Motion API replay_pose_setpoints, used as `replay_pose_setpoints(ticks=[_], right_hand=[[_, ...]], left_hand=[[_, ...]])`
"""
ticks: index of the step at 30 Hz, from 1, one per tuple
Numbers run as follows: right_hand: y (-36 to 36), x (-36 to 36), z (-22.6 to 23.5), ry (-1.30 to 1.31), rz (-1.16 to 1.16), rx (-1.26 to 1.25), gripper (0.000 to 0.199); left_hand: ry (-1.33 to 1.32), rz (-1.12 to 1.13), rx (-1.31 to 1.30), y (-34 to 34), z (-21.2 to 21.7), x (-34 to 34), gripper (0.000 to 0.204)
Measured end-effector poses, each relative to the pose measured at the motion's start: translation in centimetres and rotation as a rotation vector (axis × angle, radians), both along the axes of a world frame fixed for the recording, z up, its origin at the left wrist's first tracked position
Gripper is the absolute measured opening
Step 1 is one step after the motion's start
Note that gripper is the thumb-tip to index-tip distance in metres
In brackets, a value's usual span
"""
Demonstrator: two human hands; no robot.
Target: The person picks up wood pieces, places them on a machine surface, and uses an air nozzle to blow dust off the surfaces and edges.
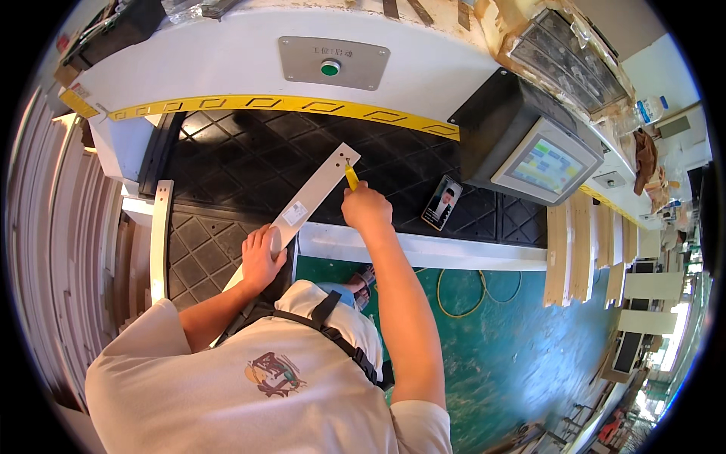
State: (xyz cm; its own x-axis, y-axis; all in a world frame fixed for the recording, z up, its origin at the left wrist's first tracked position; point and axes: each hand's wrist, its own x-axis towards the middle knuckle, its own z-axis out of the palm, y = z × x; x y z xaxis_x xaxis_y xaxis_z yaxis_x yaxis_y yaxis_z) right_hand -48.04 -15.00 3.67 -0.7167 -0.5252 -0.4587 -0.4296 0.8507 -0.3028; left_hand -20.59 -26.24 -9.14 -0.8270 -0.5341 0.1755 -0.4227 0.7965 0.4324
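Observation:
A long narrow white board [321, 181] lies slantwise over the black diamond-patterned mat [249, 163], with small holes at its far end and a paper label near its middle. My left hand [261, 257] grips the board below the label, its fingers laid over the top face. In my right hand [367, 208], closed around it, is a yellow-handled tool [351, 177] with a slim metal tip. That tip is at the holes in the board's far end; whether it touches the board I cannot tell. The tool's lower part is hidden in my fist.
A phone [442, 202] lies on the mat right of my right hand. Beyond it, a touchscreen box [544, 163] juts out. Another white board [161, 234] stands at the left. Stacked boards [571, 253] project at the right. A green button [330, 68] sits on the machine's front panel.

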Motion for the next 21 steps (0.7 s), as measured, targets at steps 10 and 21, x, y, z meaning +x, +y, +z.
replay_pose_setpoints(ticks=[10, 21], right_hand=[[2.2, 0.3, -1.5, 0.095, 0.27, -0.109, 0.047], [8.4, 0.1, 0.4, -0.241, -0.259, -0.266, 0.052]], left_hand=[[-0.008, 0.009, 0.02, -0.1, 0.2, -0.2, 0.063], [0.01, 0.022, 0.027, -0.1, 0.2, -0.4, 0.066]])
